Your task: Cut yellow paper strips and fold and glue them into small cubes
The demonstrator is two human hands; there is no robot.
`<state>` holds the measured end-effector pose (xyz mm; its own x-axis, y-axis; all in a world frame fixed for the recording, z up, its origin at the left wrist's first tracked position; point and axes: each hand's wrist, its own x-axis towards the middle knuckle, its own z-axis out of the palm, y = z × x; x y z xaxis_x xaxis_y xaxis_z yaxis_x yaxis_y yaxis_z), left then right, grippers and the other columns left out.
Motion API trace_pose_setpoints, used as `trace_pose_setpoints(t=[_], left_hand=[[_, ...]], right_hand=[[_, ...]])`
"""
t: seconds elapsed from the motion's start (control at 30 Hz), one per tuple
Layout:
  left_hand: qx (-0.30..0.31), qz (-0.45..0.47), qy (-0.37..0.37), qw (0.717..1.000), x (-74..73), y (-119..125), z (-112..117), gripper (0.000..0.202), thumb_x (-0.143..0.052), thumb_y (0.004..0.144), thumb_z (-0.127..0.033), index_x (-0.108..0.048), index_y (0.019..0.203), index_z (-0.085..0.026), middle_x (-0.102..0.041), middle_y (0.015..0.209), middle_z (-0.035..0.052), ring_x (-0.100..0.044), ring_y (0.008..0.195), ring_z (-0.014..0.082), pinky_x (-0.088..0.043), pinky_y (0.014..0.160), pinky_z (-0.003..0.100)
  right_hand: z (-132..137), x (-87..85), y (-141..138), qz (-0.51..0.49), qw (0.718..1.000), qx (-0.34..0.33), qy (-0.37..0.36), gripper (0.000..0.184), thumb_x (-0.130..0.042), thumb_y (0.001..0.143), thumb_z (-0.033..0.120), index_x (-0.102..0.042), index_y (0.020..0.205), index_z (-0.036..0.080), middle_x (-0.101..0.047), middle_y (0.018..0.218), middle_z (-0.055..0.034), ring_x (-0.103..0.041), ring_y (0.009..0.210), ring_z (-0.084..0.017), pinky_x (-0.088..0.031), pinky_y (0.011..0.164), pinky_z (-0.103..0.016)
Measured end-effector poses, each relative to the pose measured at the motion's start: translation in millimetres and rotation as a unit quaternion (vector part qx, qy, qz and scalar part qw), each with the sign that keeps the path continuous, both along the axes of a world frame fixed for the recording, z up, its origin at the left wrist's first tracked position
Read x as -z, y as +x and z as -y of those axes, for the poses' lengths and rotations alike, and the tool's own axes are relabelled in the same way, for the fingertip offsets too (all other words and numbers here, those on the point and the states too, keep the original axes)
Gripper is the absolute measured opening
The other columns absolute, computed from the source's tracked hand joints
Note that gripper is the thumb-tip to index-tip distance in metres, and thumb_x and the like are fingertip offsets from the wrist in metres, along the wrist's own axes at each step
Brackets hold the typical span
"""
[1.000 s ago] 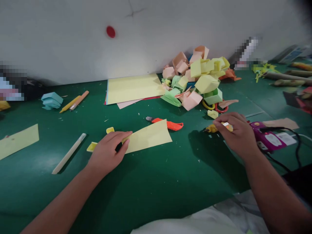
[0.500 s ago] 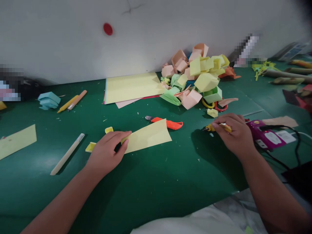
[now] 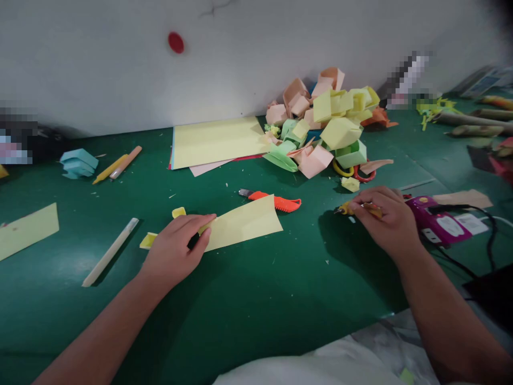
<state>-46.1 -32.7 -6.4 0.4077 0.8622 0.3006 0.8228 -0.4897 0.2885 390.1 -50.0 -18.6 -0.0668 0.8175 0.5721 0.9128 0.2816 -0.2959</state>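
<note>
My left hand (image 3: 176,240) is closed, thumb and fingers pinching the left end of a pale yellow paper strip (image 3: 244,222) that lies on the green table. Small folded yellow paper pieces (image 3: 148,240) poke out beside and behind this hand. An orange utility knife (image 3: 282,203) lies behind the strip, partly covered by its upper edge. On the right, my right hand (image 3: 382,219) is closed around a small yellow tool with a dark pointed tip (image 3: 343,209); most of the tool is hidden in my fingers. The tip points left, just above the table.
A heap of folded paper shapes (image 3: 312,128) stands against the wall beside stacked yellow sheets (image 3: 218,141). Scissors (image 3: 364,175) lie under its front. A purple power strip (image 3: 438,222) with black cables sits right of my right hand. A pale stick (image 3: 112,251) lies at left.
Both hands keep nearly the same place and grip. The view has shifted very slightly; nothing else has visibly moved.
</note>
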Motion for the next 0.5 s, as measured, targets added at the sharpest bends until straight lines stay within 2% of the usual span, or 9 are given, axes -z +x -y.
trace_pose_setpoints(t=[0.5], left_hand=[[0.007, 0.002, 0.003, 1.000, 2.7, -1.9, -0.5, 0.038, -0.045, 0.099, -0.039, -0.067, 0.124, -0.021, -0.072, 0.118, 0.0082, -0.066, 0.110, 0.0255, -0.055, 0.095, 0.039]], right_hand=[[1.5, -0.6, 2.3, 0.006, 1.000, -0.002, 0.000, 0.012, -0.064, 0.085, 0.031, -0.061, 0.076, 0.023, -0.069, 0.082, -0.0046, -0.065, 0.080, -0.023, -0.043, 0.081, -0.039]])
